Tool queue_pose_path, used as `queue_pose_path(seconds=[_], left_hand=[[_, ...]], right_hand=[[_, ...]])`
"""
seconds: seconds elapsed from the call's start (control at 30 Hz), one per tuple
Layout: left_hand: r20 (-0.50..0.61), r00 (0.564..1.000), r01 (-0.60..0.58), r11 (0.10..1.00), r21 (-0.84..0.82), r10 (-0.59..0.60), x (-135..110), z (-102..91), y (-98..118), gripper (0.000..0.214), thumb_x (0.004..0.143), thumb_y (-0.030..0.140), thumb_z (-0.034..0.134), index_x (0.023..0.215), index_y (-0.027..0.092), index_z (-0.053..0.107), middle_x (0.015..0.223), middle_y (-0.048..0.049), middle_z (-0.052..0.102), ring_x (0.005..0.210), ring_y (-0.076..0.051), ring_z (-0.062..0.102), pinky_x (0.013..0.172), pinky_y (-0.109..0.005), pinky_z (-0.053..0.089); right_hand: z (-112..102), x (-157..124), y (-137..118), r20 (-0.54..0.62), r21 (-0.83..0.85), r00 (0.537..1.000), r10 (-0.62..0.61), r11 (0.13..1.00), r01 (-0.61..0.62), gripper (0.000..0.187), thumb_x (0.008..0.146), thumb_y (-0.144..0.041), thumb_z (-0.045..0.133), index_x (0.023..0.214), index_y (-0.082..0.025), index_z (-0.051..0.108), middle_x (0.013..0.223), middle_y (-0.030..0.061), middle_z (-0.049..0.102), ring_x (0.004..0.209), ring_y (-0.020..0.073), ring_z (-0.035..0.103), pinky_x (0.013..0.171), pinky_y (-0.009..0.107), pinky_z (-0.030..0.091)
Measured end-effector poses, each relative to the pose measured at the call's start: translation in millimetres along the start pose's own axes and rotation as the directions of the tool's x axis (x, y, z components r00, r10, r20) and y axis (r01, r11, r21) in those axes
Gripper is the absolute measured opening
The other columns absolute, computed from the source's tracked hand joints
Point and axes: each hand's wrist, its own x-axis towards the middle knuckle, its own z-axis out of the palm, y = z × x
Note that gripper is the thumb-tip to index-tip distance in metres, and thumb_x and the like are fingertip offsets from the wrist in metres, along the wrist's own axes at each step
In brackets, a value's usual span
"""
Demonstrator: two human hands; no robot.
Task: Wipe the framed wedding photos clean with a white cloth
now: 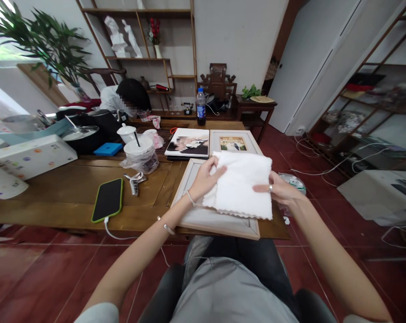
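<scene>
A folded white cloth [241, 184] with a scalloped edge is held up between my two hands. My left hand [208, 177] grips its left edge, thumb on top. At the right edge, my right hand [279, 187] pinches the cloth, with the thumb over it and the other fingers underneath. Below the cloth lies a light wooden frame [219, 228] on the table's front edge; the cloth hides much of it. Just beyond sit a white-bordered picture frame [253, 138] holding a small photo and a stack topped by a photo print [189, 142].
A green-cased phone [108, 200] with a charging cable lies left on the wooden table [64, 188]. Near it are a silver clip-like object [134, 181] and a bagged cup [140, 152]. A dark drink bottle [200, 107] stands behind. Another person [110, 98] leans down at the far left.
</scene>
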Motion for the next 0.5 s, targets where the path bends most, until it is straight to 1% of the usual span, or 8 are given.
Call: queue_pose_path(seconds=[0.1, 0.2, 0.3, 0.37, 0.4, 0.43, 0.47, 0.5], left_hand=[[0.049, 0.99, -0.136, 0.988, 0.078, 0.133, -3.1, 3.7, 0.0, 0.019, 0.083, 0.029, 0.056, 0.086, 0.02, 0.04, 0.086, -0.0004, 0.044, 0.086, -0.014, 0.047, 0.083, -0.026, 0.04], [0.112, 0.972, -0.216, 0.973, 0.08, 0.206, -6.2, 2.5, 0.4, 0.032, 0.082, 0.028, 0.059, 0.104, 0.022, 0.036, 0.102, -0.0043, 0.044, 0.096, -0.016, 0.048, 0.089, -0.028, 0.041], [0.223, 0.954, -0.224, 0.971, 0.084, 0.201, -7.6, -6.9, 2.9, 0.055, 0.073, 0.027, 0.07, 0.114, 0.023, 0.034, 0.114, -0.0071, 0.043, 0.101, -0.018, 0.05, 0.089, -0.03, 0.044], [0.284, 0.946, -0.193, 0.976, 0.099, 0.158, -9.2, -17.4, 6.0, 0.047, 0.074, 0.028, 0.069, 0.113, 0.022, 0.042, 0.12, -0.0089, 0.044, 0.102, -0.019, 0.053, 0.085, -0.03, 0.047], [0.282, 0.95, -0.172, 0.978, 0.12, 0.133, -10.8, -24.1, 7.6, 0.039, 0.078, 0.028, 0.065, 0.111, 0.022, 0.046, 0.123, -0.0098, 0.044, 0.102, -0.019, 0.055, 0.082, -0.03, 0.048], [0.254, 0.961, -0.153, 0.975, 0.16, 0.109, -13.2, -31.6, 8.9, 0.031, 0.081, 0.028, 0.061, 0.109, 0.021, 0.049, 0.127, -0.0104, 0.044, 0.103, -0.02, 0.056, 0.081, -0.03, 0.049], [0.206, 0.975, -0.132, 0.966, 0.223, 0.085, -16.6, -39.9, 9.7, 0.025, 0.083, 0.027, 0.057, 0.107, 0.021, 0.051, 0.129, -0.0105, 0.044, 0.104, -0.02, 0.057, 0.081, -0.03, 0.049], [0.156, 0.986, -0.104, 0.946, 0.308, 0.057, -21.1, -48.7, 9.5, 0.024, 0.084, 0.027, 0.055, 0.107, 0.022, 0.053, 0.129, -0.0103, 0.045, 0.105, -0.021, 0.057, 0.083, -0.032, 0.049]], right_hand=[[9.8, -1.1, 1.3, -0.042, 0.047, 0.999, -0.013, 0.999, 0.015, 0.055, 0.054, -0.018, 0.083, 0.105, -0.019, 0.063, 0.105, 0.0086, 0.071, 0.092, 0.0268, 0.067, 0.079, 0.039, 0.056], [22.5, -2.3, 3.6, -0.141, 0.05, 0.987, -0.082, 0.995, 0.09, 0.056, 0.053, -0.02, 0.084, 0.104, -0.019, 0.062, 0.109, 0.0092, 0.069, 0.095, 0.0267, 0.066, 0.08, 0.039, 0.056], [25.2, -6.0, 3.4, -0.155, -0.024, 0.978, -0.138, 0.99, 0.136, 0.062, 0.049, -0.018, 0.085, 0.106, -0.018, 0.06, 0.112, 0.0098, 0.067, 0.095, 0.0267, 0.065, 0.078, 0.039, 0.057], [18.2, -10.0, 0.0, -0.171, -0.089, 0.97, -0.17, 0.984, 0.157, 0.064, 0.05, -0.02, 0.085, 0.107, -0.019, 0.058, 0.111, 0.0101, 0.067, 0.092, 0.0264, 0.066, 0.074, 0.039, 0.057], [12.4, -12.5, -2.9, -0.19, -0.134, 0.962, -0.198, 0.975, 0.175, 0.064, 0.051, -0.022, 0.085, 0.108, -0.019, 0.057, 0.11, 0.0104, 0.067, 0.091, 0.0266, 0.066, 0.073, 0.04, 0.057], [5.5, -15.3, -6.3, -0.219, -0.197, 0.944, -0.247, 0.959, 0.205, 0.063, 0.052, -0.024, 0.084, 0.108, -0.019, 0.056, 0.11, 0.0107, 0.067, 0.09, 0.0269, 0.066, 0.072, 0.04, 0.057], [-2.1, -18.3, -10.0, -0.262, -0.287, 0.908, -0.328, 0.925, 0.251, 0.062, 0.054, -0.026, 0.083, 0.109, -0.018, 0.056, 0.109, 0.0109, 0.067, 0.091, 0.0274, 0.065, 0.073, 0.042, 0.056], [-9.9, -21.5, -13.4, -0.314, -0.412, 0.843, -0.437, 0.863, 0.294, 0.061, 0.056, -0.028, 0.081, 0.11, -0.018, 0.055, 0.11, 0.0111, 0.066, 0.092, 0.0282, 0.064, 0.075, 0.044, 0.055]])
